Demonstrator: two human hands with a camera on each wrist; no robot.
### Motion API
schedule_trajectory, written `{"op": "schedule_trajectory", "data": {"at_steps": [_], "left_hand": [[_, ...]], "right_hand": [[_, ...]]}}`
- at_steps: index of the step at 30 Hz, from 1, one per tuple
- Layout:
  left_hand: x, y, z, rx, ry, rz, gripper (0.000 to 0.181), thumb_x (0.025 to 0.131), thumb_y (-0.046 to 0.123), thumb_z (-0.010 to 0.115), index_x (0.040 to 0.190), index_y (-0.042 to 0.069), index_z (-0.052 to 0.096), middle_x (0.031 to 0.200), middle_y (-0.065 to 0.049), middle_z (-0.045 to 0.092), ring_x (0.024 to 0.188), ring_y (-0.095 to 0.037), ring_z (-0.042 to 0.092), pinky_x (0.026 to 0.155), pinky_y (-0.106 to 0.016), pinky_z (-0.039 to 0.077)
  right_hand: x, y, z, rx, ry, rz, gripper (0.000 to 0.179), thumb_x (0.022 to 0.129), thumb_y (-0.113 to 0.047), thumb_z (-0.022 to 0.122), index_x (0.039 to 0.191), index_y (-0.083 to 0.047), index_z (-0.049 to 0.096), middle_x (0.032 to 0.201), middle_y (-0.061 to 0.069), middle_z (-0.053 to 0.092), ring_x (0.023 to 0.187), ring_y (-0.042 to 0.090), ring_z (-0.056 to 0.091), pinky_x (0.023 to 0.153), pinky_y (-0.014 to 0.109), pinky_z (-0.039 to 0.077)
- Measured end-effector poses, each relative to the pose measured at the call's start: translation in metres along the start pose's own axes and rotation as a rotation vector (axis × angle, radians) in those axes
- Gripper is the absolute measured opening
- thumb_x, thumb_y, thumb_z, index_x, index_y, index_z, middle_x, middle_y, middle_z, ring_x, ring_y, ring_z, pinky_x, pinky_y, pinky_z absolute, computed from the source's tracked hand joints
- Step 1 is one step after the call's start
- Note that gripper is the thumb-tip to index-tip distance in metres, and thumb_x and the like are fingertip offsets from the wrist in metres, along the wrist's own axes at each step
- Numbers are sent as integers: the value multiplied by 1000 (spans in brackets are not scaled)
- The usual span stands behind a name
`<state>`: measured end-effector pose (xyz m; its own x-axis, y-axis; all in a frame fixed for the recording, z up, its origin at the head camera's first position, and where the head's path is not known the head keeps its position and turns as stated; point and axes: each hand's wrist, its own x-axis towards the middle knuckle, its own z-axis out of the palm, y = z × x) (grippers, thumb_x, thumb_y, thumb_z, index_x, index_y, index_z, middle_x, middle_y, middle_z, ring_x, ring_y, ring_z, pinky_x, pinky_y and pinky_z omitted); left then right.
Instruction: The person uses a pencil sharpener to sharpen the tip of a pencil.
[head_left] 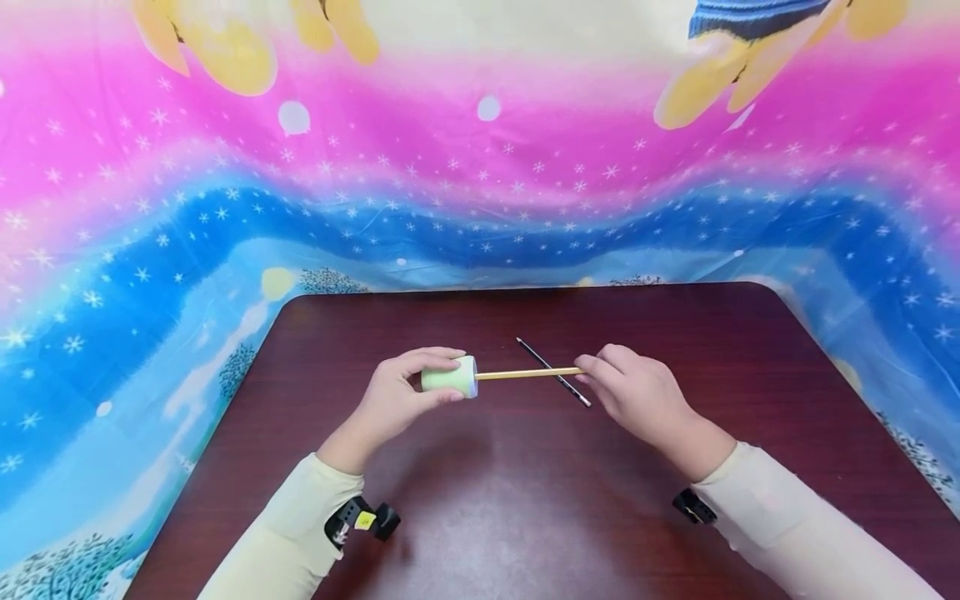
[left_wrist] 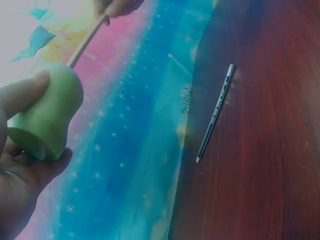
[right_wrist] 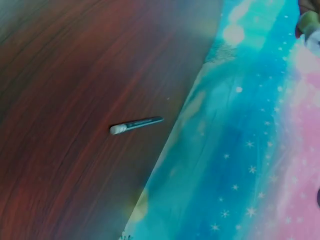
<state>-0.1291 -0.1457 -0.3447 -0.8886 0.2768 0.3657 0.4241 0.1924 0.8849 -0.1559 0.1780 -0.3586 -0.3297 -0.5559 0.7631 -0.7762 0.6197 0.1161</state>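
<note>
In the head view, my left hand (head_left: 393,396) grips a light green waisted cylinder (head_left: 442,377) between thumb and fingers, held sideways above the table. Its pale bluish-white end faces right. A thin yellow pencil (head_left: 525,374) runs from that end to my right hand (head_left: 637,392), whose fingertips pinch its far end. In the left wrist view the green cylinder (left_wrist: 50,110) shows a broad flat base, with my left thumb on its side. The part of the pencil at the pale end is hidden inside. A black pencil (head_left: 573,392) with a white end lies behind the yellow one.
The dark red-brown wooden table (head_left: 487,517) has rounded far corners. A colourful cloth (head_left: 480,183) with snowflakes hangs behind it and along its sides. Black straps with small devices (head_left: 360,521) sit on both sleeves.
</note>
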Motion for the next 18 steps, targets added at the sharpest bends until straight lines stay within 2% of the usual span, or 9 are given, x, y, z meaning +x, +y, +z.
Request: {"op": "schedule_trajectory", "data": {"at_steps": [1,3,6,8,10,11,13,16,18], "left_hand": [[0,0,-1,2,-17,-13,35,72,-3,81,106,-2,72,121,-15,66,109,-21,62,79,-26,55],[-1,2,-2,21,-52,-36,37,72,-1,82,108,-1,71,122,-14,65,109,-24,61,78,-27,55],[-3,3,-3,63,-92,-55,39,71,1,83,109,1,72,121,-12,66,106,-25,62,77,-27,55],[-4,2,-4,98,-99,-43,40,71,2,84,109,2,72,119,-11,67,104,-24,62,76,-27,55],[-5,2,-4,128,-96,-9,39,70,1,84,108,1,73,117,-11,68,103,-24,63,75,-26,55],[-5,2,-4,142,-92,14,38,70,1,84,107,1,73,117,-11,68,103,-24,63,75,-25,54],[-6,1,-4,173,-85,71,37,69,0,84,105,0,73,115,-11,69,104,-24,64,76,-24,54],[-5,1,-2,229,-76,174,36,68,-1,84,102,0,74,113,-12,70,105,-24,64,79,-21,53],[-5,0,-1,261,-68,233,36,67,-2,85,101,0,75,112,-12,70,106,-25,64,81,-20,53]], "right_hand": [[0,0,1,-18,36,-40,34,104,-32,43,93,-11,67,70,0,49,52,17,44,38,29,34],[-1,1,3,-29,86,-105,33,104,-28,44,90,-10,67,66,0,46,48,18,39,36,29,31],[-2,1,3,12,118,-177,31,103,-24,45,86,-8,66,63,-1,45,46,16,35,36,28,31],[-2,-1,2,54,85,-189,32,103,-23,44,86,-7,65,62,-1,47,46,14,36,36,26,33],[-2,-4,-2,113,4,-157,34,104,-25,42,87,-7,65,63,-3,50,48,10,40,40,24,38],[-1,-5,-4,155,-58,-117,31,103,-24,45,88,-7,65,65,-4,53,50,7,43,43,24,41],[1,-7,-10,276,-213,11,22,101,-20,52,88,-8,66,68,-7,58,55,3,46,49,23,44],[7,-7,-19,514,-456,296,12,95,-12,60,86,-11,67,68,-10,56,58,0,45,54,22,43],[11,-6,-22,672,-582,497,13,94,-9,60,83,-11,67,61,-9,50,53,1,39,49,22,37]]}}
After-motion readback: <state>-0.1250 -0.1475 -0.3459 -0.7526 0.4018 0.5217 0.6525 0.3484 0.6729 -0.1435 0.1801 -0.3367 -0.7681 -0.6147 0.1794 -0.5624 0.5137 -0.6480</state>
